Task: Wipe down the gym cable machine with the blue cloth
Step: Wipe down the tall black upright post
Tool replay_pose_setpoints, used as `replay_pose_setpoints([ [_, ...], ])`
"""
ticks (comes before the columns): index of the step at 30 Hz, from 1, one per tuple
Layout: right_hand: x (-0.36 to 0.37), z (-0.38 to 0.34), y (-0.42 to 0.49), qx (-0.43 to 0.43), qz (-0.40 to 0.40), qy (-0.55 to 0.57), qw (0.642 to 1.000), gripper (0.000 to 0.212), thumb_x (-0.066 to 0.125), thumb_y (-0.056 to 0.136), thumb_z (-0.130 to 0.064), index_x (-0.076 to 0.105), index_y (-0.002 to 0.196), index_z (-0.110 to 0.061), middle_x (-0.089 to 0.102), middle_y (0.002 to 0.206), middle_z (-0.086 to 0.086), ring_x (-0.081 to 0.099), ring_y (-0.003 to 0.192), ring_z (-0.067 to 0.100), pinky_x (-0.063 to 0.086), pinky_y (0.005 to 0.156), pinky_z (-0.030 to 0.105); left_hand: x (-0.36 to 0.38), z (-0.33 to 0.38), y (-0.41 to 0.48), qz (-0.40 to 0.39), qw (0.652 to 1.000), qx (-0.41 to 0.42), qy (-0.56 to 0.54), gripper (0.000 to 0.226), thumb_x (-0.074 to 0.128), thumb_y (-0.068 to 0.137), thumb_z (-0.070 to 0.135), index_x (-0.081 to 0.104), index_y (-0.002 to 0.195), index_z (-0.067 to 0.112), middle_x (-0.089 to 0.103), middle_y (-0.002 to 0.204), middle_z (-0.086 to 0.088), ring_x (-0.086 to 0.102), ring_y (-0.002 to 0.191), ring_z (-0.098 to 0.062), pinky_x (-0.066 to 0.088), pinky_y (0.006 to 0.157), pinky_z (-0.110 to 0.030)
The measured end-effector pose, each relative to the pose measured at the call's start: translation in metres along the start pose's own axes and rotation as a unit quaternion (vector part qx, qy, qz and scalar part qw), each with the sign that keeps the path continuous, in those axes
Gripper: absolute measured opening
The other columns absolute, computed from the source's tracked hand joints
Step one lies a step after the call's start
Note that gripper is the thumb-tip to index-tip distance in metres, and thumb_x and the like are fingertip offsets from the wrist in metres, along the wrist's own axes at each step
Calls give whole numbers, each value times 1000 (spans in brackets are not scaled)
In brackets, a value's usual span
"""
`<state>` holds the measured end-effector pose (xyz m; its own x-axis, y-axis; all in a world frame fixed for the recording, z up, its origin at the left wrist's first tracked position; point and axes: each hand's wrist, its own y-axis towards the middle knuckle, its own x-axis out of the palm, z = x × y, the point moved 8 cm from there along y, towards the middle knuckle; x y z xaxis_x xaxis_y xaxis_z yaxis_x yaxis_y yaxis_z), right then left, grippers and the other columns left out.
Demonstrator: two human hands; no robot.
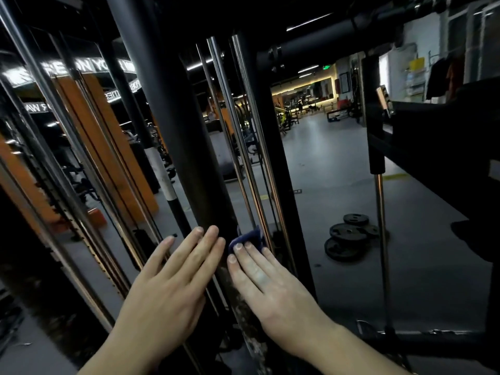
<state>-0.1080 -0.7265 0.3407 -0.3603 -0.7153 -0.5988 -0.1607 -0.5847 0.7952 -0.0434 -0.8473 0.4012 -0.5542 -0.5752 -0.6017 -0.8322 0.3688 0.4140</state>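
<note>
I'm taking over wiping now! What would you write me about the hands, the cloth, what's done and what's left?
Left hand: flat and open on the black post, holding nothing.
Right hand: straight fingers press the blue cloth low down, beside the chrome rods.
Done: cannot tell from this view.
Left: the post below the hands looks blotchy; probably wipe there, then the rods.

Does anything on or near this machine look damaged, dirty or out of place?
Two things. The post is mottled with pale patches low down, between the left hand and the right hand; worn paint or grime, I cannot tell. A few weight plates lie loose on the floor to the right.
</note>
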Motion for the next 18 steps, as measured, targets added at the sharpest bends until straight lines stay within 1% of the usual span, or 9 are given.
replay_pose_setpoints([
  [3, -10, 3, 18, 27, 13, 37, 999, 50, 15, 112, -10, 11, 161, -3, 18, 168, 18, 12, 158, 29, 27, 124, 49, -9, -8, 6, 7, 1000, 16, 18, 78, 42, 93, 37, 24, 164, 11, 19, 173, -12, 17, 159, -30, 24, 122, -56],
  [5, -13, 1, 20, 54, 31, 71, 996, 56, 27, 108, -5, 10, 161, -3, 15, 169, 19, 11, 158, 28, 27, 124, 49, -14, -11, 10, 12, 1000, 14, 21, 79, 42, 93, 38, 24, 164, 10, 18, 173, -12, 17, 159, -30, 24, 122, -57],
  [7, -8, -7, 12, 74, 35, 111, 990, 72, 42, 102, -1, 5, 163, -6, 5, 171, 16, 6, 158, 26, 26, 124, 48, -16, -13, 12, 15, 1000, 15, 23, 80, 43, 93, 38, 22, 165, 10, 16, 174, -12, 15, 160, -30, 23, 123, -56],
  [9, 1, -13, 1, 95, -14, 173, 980, 90, 45, 101, -1, -17, 161, -26, -19, 170, 1, -6, 158, 24, 21, 125, 46, -16, -13, 12, 15, 999, 19, 27, 81, 44, 93, 37, 21, 166, 10, 13, 174, -12, 14, 161, -29, 19, 125, -53],
  [10, 6, -13, -3, 108, -54, 212, 970, 96, 43, 102, -2, -28, 155, -38, -30, 166, -9, -11, 158, 23, 20, 126, 46, -15, -13, 12, 14, 999, 22, 27, 81, 44, 93, 37, 20, 166, 9, 12, 174, -12, 13, 161, -28, 17, 126, -51],
  [11, 6, -11, -5, 115, -68, 233, 963, 98, 43, 102, -3, -32, 152, -42, -34, 164, -14, -11, 157, 21, 20, 126, 44, -15, -13, 13, 14, 999, 25, 25, 81, 43, 94, 37, 19, 166, 9, 12, 174, -12, 13, 161, -28, 16, 127, -50],
  [12, 3, -7, -4, 116, -53, 239, 963, 99, 45, 101, -1, -29, 154, -39, -32, 165, -14, -9, 158, 19, 21, 126, 43, -15, -13, 14, 15, 999, 29, 24, 81, 43, 95, 37, 18, 166, 8, 11, 174, -12, 13, 161, -29, 14, 127, -48],
  [15, -7, 7, 11, 117, -8, 254, 960, 91, 49, 94, 8, -6, 162, -17, -14, 171, -5, -5, 158, 14, 23, 126, 41, -14, -13, 14, 18, 999, 39, 23, 77, 38, 99, 39, 17, 166, 8, 9, 175, -12, 12, 161, -29, 11, 129, -46],
  [18, -15, 16, 25, 122, 21, 262, 957, 85, 50, 91, 12, 8, 163, -7, 2, 172, 6, -3, 159, 17, 21, 127, 42, -15, -13, 15, 26, 999, 44, 18, 66, 18, 109, 42, 15, 166, 8, 8, 175, -11, 12, 160, -29, 9, 130, -45],
])
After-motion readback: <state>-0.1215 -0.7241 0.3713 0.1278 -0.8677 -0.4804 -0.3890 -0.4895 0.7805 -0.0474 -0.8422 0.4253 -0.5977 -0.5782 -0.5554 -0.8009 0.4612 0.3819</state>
